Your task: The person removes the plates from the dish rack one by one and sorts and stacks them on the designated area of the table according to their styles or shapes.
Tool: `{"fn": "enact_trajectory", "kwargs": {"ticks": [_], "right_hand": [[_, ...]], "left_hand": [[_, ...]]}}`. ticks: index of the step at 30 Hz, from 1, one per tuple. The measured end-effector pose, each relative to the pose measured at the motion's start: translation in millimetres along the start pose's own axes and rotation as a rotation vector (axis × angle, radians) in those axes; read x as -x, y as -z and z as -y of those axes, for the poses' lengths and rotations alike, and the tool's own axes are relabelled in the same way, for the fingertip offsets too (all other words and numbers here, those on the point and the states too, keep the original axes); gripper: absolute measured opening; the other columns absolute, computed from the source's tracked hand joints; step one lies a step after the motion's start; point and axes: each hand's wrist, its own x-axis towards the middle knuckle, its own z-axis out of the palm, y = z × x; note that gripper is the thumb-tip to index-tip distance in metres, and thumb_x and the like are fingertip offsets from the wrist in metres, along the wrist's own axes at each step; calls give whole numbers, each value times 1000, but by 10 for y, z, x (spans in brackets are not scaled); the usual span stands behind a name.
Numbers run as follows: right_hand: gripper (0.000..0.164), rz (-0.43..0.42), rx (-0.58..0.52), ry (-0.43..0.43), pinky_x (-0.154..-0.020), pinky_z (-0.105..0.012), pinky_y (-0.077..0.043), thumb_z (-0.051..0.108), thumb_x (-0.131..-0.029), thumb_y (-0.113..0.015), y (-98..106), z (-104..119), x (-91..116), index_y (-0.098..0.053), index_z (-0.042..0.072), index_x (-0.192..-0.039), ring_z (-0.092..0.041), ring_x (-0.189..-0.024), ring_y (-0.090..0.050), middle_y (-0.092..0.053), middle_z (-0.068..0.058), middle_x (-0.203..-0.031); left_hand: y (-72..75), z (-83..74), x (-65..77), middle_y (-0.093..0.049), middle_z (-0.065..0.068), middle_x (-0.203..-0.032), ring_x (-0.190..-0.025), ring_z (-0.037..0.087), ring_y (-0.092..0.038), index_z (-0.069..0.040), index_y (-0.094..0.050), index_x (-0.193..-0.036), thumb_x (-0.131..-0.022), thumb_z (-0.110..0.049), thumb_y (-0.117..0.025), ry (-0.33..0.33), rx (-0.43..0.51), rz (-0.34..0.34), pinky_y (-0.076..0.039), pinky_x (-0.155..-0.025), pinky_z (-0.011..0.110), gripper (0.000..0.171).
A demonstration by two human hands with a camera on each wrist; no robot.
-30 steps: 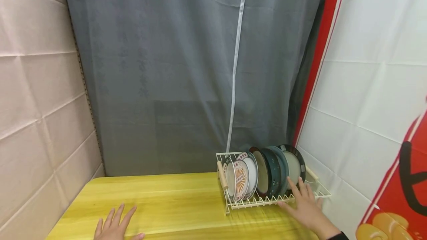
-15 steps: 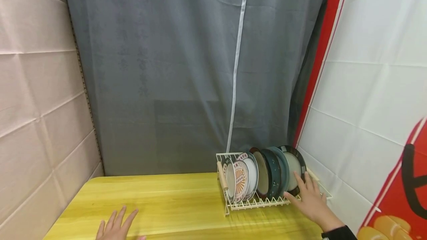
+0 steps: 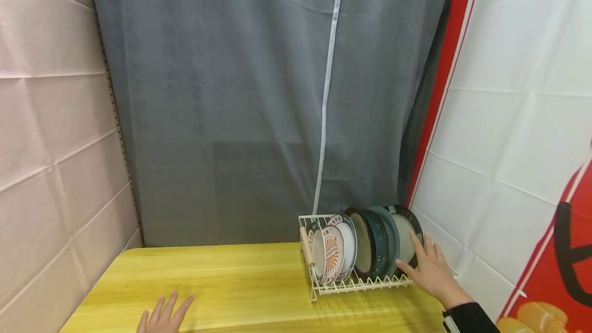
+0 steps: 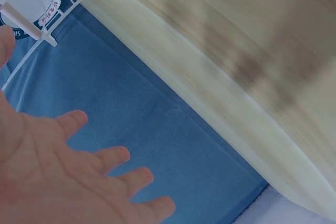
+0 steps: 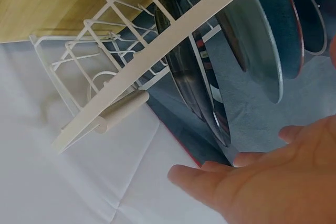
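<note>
A white wire dish rack with wooden handles stands at the right of the table in the head view. Several plates and bowls are propped on edge in it. My right hand reaches over the rack's right end, fingers spread, close to a black-rimmed plate. In the right wrist view a gap shows between the fingertips and the dark plate. My left hand hovers low over the left part of the table, fingers apart and holding nothing; its palm faces its wrist camera.
Blue dishes stand beside the black-rimmed plate. Smaller white dishes with printed rims fill the rack's left end. A grey curtain hangs behind the yellow wooden table. A white panel rises close at the right.
My right hand has moved slightly rightward along the rack toward the black-rimmed plate, and more of its sleeve shows. The left hand has sunk a little lower in view. The dishes stay put.
</note>
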Motion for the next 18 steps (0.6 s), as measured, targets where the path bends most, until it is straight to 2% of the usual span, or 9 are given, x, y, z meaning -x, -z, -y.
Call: {"fn": "enact_trajectory", "kwargs": {"ticks": [4,11,18], "right_hand": [[106,18,-20,-22,-120,-98,-24,51,-112,-67,8,-33,-69,-9,-12,-175,-88,-154,-5,3,-59,-171],[107,15,-39,-35,-122,-97,-22,47,-113,-66,-14,-116,-175,-2,-11,-176,-88,-154,-4,6,-59,-172],[107,-16,-44,-38,-122,-97,-24,43,-113,-67,-24,-147,-249,2,-12,-175,-88,-154,-6,7,-59,-171]], "left_hand": [[-2,-45,-13,-62,34,-158,-142,67,-58,-11,-63,-157,-93,-72,-80,-4,20,24,-41,-110,95,91],[-15,-105,-2,-65,29,-156,-139,61,-63,-13,-66,-155,-89,-75,-82,-12,18,-12,-46,-109,90,92],[-14,-131,-34,-62,31,-159,-141,64,-60,-12,-63,-157,-91,-74,-80,2,72,61,-44,-111,92,92]]}}
